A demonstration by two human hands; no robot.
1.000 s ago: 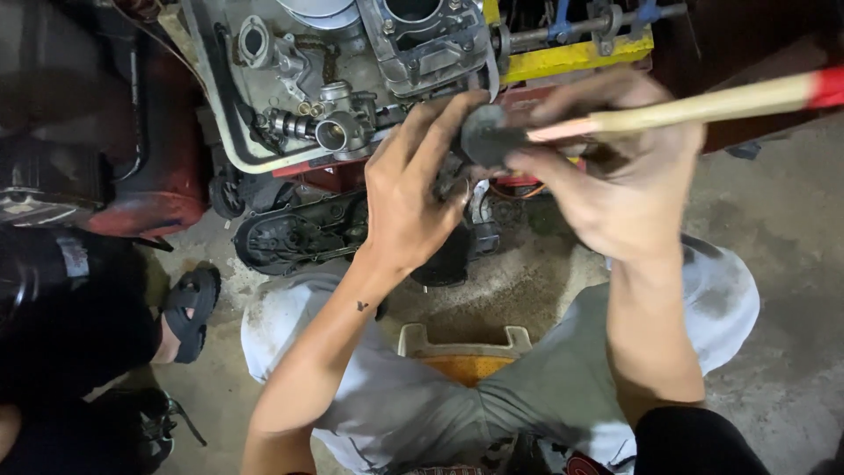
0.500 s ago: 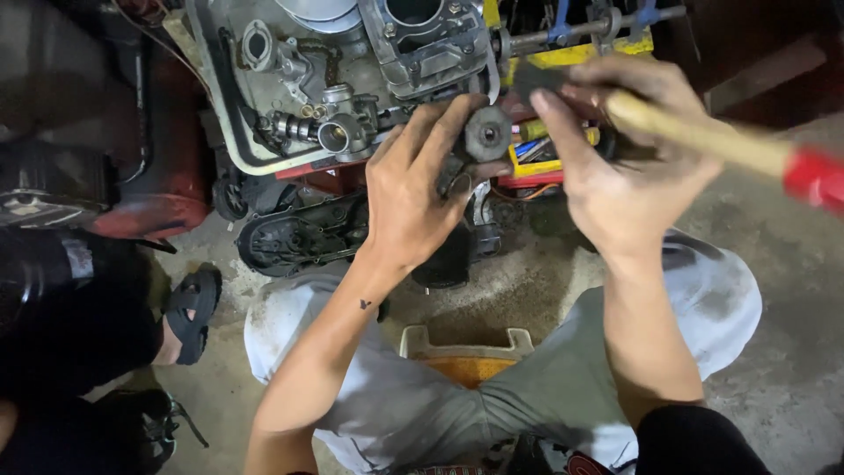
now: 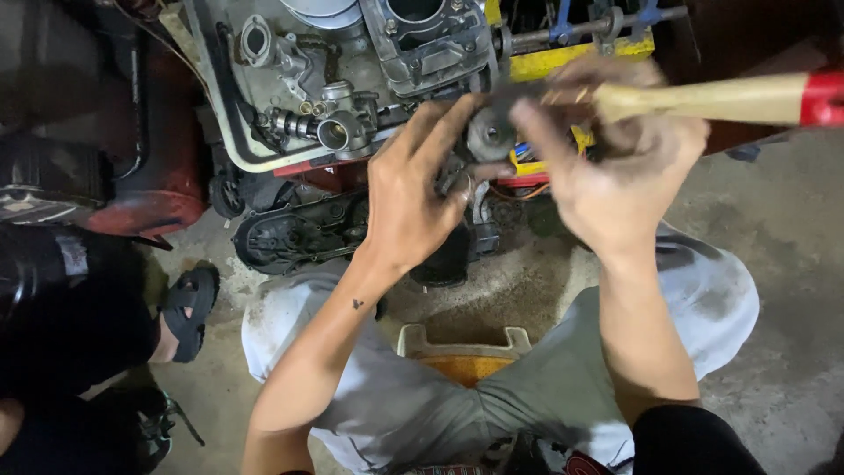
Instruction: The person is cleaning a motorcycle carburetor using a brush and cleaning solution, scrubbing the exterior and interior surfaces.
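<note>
My left hand (image 3: 411, 189) holds a small round metal part (image 3: 489, 134), a bearing or pulley, against the front of an engine assembly (image 3: 352, 79). Its fingers wrap around the part's left side. My right hand (image 3: 615, 171) grips a hammer (image 3: 703, 98) with a pale wooden handle and a red end. The hammer lies nearly level, its dark head blurred just above the round part. Both hands are grimy and almost touch each other.
A black plastic engine cover (image 3: 294, 230) lies on the concrete floor below the engine. A yellow tool tray (image 3: 563, 53) sits behind my right hand. Another person's sandalled foot (image 3: 185, 312) and dark trouser leg are at the left. I sit on a low stool (image 3: 464, 347).
The hammer swung: handle level a second ago, tilted down to the right half a second ago, level again now with its head over the round part. My left hand stayed on the part.
</note>
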